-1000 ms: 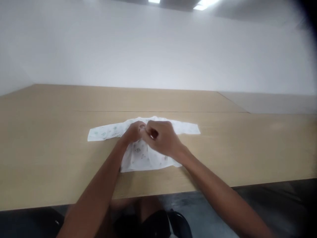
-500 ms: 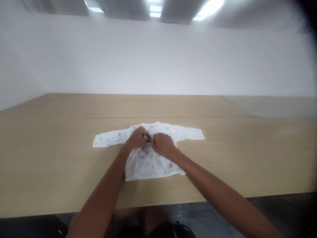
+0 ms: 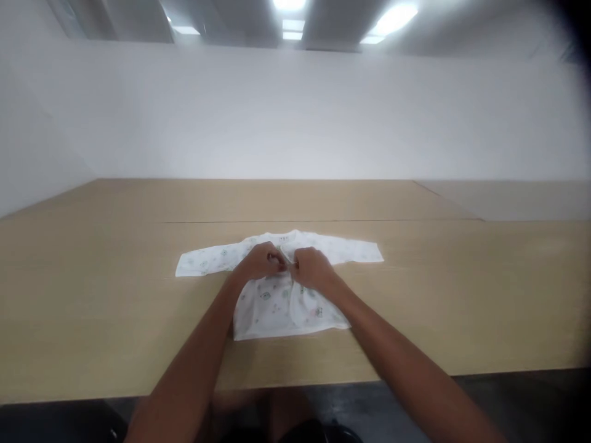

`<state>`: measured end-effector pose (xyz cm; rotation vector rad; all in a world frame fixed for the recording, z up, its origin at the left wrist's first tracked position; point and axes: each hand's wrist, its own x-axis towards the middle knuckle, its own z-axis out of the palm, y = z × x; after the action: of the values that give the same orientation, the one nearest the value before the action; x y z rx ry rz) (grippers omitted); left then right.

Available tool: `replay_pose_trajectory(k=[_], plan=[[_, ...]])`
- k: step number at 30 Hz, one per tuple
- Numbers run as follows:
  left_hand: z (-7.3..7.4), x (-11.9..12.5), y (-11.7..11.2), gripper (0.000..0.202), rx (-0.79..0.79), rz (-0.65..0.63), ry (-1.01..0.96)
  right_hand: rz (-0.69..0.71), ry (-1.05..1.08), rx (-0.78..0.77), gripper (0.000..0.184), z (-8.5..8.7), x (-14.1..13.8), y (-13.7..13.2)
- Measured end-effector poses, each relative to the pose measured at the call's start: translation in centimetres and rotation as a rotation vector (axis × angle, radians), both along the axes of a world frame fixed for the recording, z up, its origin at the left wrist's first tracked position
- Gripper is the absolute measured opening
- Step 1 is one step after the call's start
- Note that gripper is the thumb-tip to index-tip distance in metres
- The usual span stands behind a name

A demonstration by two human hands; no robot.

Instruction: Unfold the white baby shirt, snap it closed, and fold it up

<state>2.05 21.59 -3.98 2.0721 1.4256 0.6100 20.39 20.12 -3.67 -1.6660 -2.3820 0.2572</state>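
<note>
Shirt (image 3: 270,311) is pinched between hands (image 3: 313,267) now slightly farther apart.

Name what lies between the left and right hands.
In the head view, a small stretch of the white shirt lies between the left hand and right hand.

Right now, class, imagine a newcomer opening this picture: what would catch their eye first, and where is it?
Probably the white printed long-sleeved shirt, bright against the wooden table, its sleeves spread to either side. Next, the left hand and right hand, close together over the shirt's front, where they appear to pinch its fabric. Glaring ceiling lights stand out along the top.
</note>
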Motion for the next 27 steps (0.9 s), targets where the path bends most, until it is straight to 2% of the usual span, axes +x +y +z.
replay_pose_trajectory(k=[5,11,16,24,27], plan=[[-0.8,0.8,0.3,0.017,0.116,0.008,0.027,0.015,0.216,-0.057,0.021,-0.9,1.0,1.3],[-1.7,1.0,0.6,0.014,0.094,0.004,-0.045,0.042,0.214,0.047,0.005,-1.6,0.9,1.2],[-1.8,0.8,0.7,0.014,0.113,0.005,-0.050,0.042,0.219,0.067,0.013,-1.5,0.8,1.0],[-2.6,0.6,1.2,0.017,0.085,0.003,-0.243,0.119,0.532,0.024,0.019,-2.3,0.9,1.6],[-2.5,0.7,1.0,0.016,0.061,0.008,-0.294,0.088,0.650,-0.013,0.020,-2.4,0.9,1.7]])
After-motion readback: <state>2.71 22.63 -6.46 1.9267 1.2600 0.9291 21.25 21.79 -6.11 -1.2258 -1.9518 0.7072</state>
